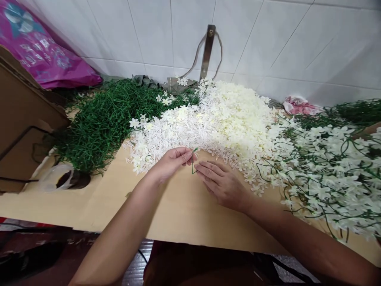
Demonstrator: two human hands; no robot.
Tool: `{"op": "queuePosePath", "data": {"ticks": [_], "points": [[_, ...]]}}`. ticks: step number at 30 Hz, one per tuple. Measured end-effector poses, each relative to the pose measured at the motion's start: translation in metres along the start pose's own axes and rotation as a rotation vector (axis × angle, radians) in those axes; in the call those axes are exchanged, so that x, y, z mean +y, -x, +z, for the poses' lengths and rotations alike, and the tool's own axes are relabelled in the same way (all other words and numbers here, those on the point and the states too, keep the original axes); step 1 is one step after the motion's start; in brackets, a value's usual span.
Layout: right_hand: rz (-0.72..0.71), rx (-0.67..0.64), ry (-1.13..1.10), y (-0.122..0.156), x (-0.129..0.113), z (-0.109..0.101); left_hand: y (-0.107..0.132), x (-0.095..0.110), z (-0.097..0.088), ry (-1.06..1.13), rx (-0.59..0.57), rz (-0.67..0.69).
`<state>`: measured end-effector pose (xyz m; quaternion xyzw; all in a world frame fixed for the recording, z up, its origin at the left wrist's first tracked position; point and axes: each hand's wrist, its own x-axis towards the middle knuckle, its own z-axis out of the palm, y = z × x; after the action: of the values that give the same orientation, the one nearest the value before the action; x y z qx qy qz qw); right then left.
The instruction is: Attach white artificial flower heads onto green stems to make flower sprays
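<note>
A short green plastic flower stem [193,167] with a small tuft at its top stands out over the table's middle. My left hand [177,158] pinches it near the top between thumb and fingertips. At its bent lower end, the fingertips of my right hand [218,180] are closed together on the stem; the right thumb is hidden beneath. Just beyond both hands lies a heap of white artificial blossoms [238,115], with many pale stalks pointing toward me. A tangled pile of green stems [110,115] is to the left of the blossoms.
Flowers on green stems [327,178] cover the table's right side. A clear plastic cup [56,178] with dark contents stands at left, beside a cardboard box [24,131] and a purple bag [53,59]. A metal strip [207,51] leans on the tiled wall. The wooden tabletop [178,218] ends before me.
</note>
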<state>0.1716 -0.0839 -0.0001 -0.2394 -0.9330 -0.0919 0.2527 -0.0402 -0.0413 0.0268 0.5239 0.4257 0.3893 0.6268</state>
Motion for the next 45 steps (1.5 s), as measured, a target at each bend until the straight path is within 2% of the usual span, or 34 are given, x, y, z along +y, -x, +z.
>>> {"op": "queuePosePath", "data": {"ticks": [3, 5, 9, 13, 17, 20, 23, 27, 30, 36, 40, 42, 45], "points": [[-0.034, -0.064, -0.003, 0.006, 0.002, 0.002, -0.004, -0.007, -0.001, -0.024, -0.053, 0.014], [-0.043, -0.157, -0.015, 0.008, 0.004, 0.001, -0.006, -0.012, -0.004, -0.061, -0.095, 0.013], [0.028, -0.337, -0.103, 0.005, 0.009, -0.008, -0.009, -0.022, -0.005, -0.227, -0.185, -0.008], [0.095, -0.461, -0.261, -0.004, 0.015, -0.021, -0.010, -0.027, 0.002, -0.470, -0.168, 0.053], [0.209, -0.525, -0.352, -0.021, 0.035, -0.030, -0.009, -0.028, 0.007, -0.786, -0.126, 0.154], [0.441, -0.446, -0.267, -0.043, 0.060, -0.024, -0.010, -0.028, 0.007, -0.940, -0.133, 0.194], [0.628, -0.309, -0.100, -0.067, 0.083, -0.002, -0.009, -0.026, 0.007, -1.011, -0.169, 0.165], [0.660, -0.275, 0.028, -0.082, 0.100, 0.032, -0.006, -0.022, 0.009, -1.050, -0.194, 0.093], [0.696, -0.239, -0.008, -0.080, 0.105, 0.043, -0.006, -0.020, 0.010, -1.078, -0.180, 0.076], [0.919, 0.144, -0.373, -0.071, 0.116, 0.039, -0.008, -0.020, 0.011, -1.078, -0.158, 0.106], [1.016, 0.335, -0.743, -0.067, 0.120, 0.042, -0.009, -0.023, 0.007, -0.938, -0.124, 0.127], [1.020, 0.366, -0.951, -0.066, 0.122, 0.043, -0.011, -0.026, 0.005, -0.799, -0.046, 0.147], [1.006, 0.316, -1.190, -0.064, 0.122, 0.042, -0.019, -0.024, 0.005, -0.544, 0.151, 0.143]]}}
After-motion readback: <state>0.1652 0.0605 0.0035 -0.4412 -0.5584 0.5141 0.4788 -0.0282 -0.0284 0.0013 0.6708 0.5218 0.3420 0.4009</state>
